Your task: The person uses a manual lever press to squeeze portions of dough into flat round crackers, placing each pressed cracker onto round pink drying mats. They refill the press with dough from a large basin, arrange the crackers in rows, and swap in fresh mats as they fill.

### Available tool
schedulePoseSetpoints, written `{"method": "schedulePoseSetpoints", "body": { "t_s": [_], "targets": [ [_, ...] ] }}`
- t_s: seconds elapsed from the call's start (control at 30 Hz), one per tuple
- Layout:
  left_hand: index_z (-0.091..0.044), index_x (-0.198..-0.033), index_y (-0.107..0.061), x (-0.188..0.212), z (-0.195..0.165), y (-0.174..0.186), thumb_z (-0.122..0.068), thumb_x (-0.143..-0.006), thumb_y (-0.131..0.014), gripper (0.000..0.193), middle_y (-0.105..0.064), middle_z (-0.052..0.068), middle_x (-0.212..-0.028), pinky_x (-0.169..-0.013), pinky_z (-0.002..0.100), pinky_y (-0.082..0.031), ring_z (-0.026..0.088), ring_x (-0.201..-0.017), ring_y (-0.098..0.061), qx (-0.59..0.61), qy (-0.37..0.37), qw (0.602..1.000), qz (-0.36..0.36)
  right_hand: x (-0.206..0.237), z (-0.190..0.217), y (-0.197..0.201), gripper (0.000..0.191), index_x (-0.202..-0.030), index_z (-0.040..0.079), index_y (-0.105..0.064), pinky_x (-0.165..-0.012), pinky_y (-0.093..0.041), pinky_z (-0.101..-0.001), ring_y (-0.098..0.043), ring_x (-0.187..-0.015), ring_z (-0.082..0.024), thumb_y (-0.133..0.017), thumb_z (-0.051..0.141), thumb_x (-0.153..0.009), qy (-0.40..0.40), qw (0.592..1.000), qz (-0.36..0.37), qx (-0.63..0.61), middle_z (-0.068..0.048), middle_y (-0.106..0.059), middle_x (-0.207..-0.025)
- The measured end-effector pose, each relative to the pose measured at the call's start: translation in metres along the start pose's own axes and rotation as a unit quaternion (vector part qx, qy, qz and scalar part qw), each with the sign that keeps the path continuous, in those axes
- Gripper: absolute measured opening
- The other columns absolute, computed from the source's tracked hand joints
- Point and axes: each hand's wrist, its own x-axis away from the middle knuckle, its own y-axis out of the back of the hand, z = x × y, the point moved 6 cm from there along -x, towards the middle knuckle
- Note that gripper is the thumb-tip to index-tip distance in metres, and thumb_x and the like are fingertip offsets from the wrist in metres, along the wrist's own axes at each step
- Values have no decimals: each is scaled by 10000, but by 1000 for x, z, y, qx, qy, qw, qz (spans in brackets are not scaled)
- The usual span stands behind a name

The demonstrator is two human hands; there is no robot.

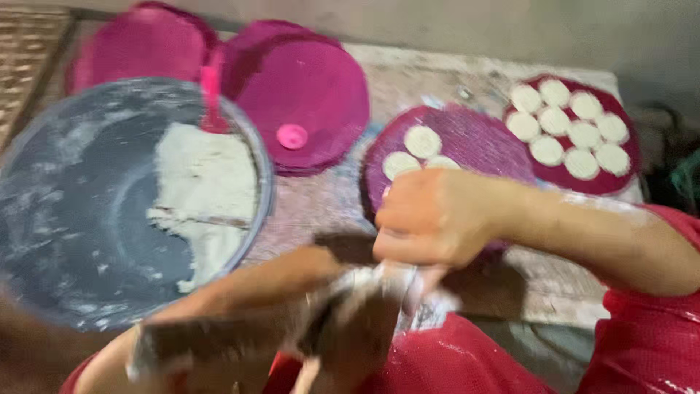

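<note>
Two hands meet low in the frame's centre: the left hand (pixel 321 292), blurred, grasps a floury white lump (pixel 379 281), and the right hand (pixel 430 219) is clenched over it. At left sits a grey basin (pixel 73 219) of white dough; upper right, a magenta mat (pixel 474 138) holds three white discs on the worktop (pixel 423 73).

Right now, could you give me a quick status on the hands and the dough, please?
Left hand and right hand together on a white dough lump, blurred. Nearest round tray holds three discs. Nothing in the way.
</note>
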Motion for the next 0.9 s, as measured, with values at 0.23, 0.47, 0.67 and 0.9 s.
{"method": "schedulePoseSetpoints", "body": {
  "t_s": [0.23, 0.47, 0.67, 0.9],
  "targets": [
    [-73, -1073, -710, 148, -12, -31, -42, -838, -587, 267, -695, 174, -823, -577, 477, -534, 377, -720, -695, -77, 153, 976, -132, -77, 4, -95, 333, -1052, 28, -597, -722, -521, -439, -670, -865, -355, -582, 360, -1042, -88, 887, 129, -434, -125, -636, -889],
    [-144, -1054, -708, 284, 62, -19, -199, -954, -700, 114, -730, 128, -967, -770, 373, -570, 266, -874, -719, -225, 181, 891, -351, -142, -33, -103, 326, -1015, 35, -664, -664, -520, -410, -678, -770, -315, -591, 353, -1017, -42, 900, 52, -431, -110, -665, -851],
    [-86, -1116, -665, 363, 71, 7, -169, -953, -693, 185, -686, 122, -970, -732, 391, -538, 252, -843, -663, 63, 196, 881, -426, -205, -125, -108, 356, -1079, 195, -738, -649, -535, -368, -658, -750, -236, -843, 187, -738, 81, 962, 94, 244, -44, -702, -829],
    [-18, -1189, -615, 364, 135, -10, -134, -951, -686, 274, -636, 114, -974, -686, 413, -501, 235, -806, -596, 454, 146, 646, -596, -270, -177, -180, 507, -1350, 70, -578, -805, -527, -477, -607, -1064, -399, -769, 254, -919, -192, 966, -55, 166, -229, -592, -1178]
  ]
}}
